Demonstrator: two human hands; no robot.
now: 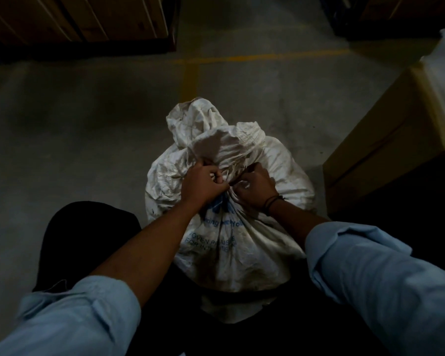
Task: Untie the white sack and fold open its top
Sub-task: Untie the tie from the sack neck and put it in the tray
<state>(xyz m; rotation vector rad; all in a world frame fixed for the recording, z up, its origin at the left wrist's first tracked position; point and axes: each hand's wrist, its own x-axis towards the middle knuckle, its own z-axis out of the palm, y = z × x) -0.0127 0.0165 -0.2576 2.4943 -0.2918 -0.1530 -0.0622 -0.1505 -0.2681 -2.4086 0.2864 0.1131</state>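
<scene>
A full white woven sack [244,253] with blue print stands on the concrete floor between my legs. Its top is gathered into a tied neck, and loose crumpled fabric [203,124] flops away from me above the knot. My left hand [203,183] is closed on the bunched neck from the left. My right hand [254,187] pinches the thin tie at the neck from the right, with a dark band on that wrist. The knot itself is mostly hidden between my fingers.
A brown cardboard box [385,150] with white plastic on top stands close on the right. Dark pallets with cartons [82,21] line the far left and far right. Yellow floor lines [190,80] run across the grey concrete beyond the sack.
</scene>
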